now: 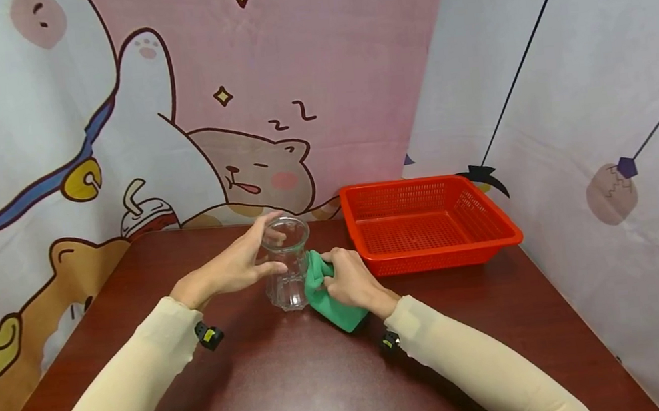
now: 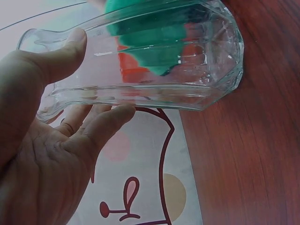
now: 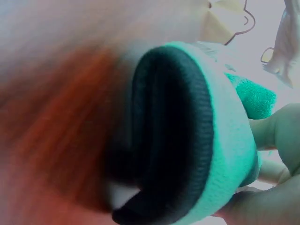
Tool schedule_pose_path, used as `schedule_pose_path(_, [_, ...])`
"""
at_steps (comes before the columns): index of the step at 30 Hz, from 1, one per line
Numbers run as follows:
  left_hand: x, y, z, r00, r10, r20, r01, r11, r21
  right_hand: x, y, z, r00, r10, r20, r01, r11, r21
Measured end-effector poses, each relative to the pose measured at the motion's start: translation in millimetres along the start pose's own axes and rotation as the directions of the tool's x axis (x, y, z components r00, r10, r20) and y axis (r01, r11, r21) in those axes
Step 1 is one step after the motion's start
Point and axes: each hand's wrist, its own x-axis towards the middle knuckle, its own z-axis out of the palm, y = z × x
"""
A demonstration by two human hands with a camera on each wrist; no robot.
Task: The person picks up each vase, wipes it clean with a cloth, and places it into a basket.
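Steadying a clear glass jar (image 1: 287, 263) on the dark red table (image 1: 301, 396), the left hand (image 1: 239, 265) is curling thumb and fingers round its upper part near the rim, apparently to stop it sliding. The right hand (image 1: 350, 282) is gripping a bunched green cloth (image 1: 330, 299) and pressing it against the jar's side. The jar is standing upright near the table's middle, its thick walls faceted and ribbed, smooth and see-through. The cloth is looking soft and fuzzy, with a darker inner layer. A red plastic basket (image 1: 432, 262) with perforated walls is sitting just beyond.
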Motion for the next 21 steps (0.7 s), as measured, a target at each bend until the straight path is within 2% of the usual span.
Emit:
schedule_pose_path(9, [0.5, -0.7, -3.4, 1.0, 0.003, 0.0, -0.003, 1.0, 0.001, 10, -17, -15, 0.998, 0.049, -0.04, -0.046, 0.997, 0.058])
schedule_pose_path(15, [0.4, -1.9, -3.7, 1.0, 0.01, -0.008, -0.01, 1.0, 0.022, 18, -23, -26, 0.997, 0.026, -0.079, -0.014, 0.988, 0.154])
schedule_pose_path(21, [-0.8, -2.4, -1.4, 0.999, 0.034, -0.014, -0.034, 0.999, -0.006, 23, -24, -36, 0.995, 0.017, -0.096, 0.005, 0.976, 0.22])
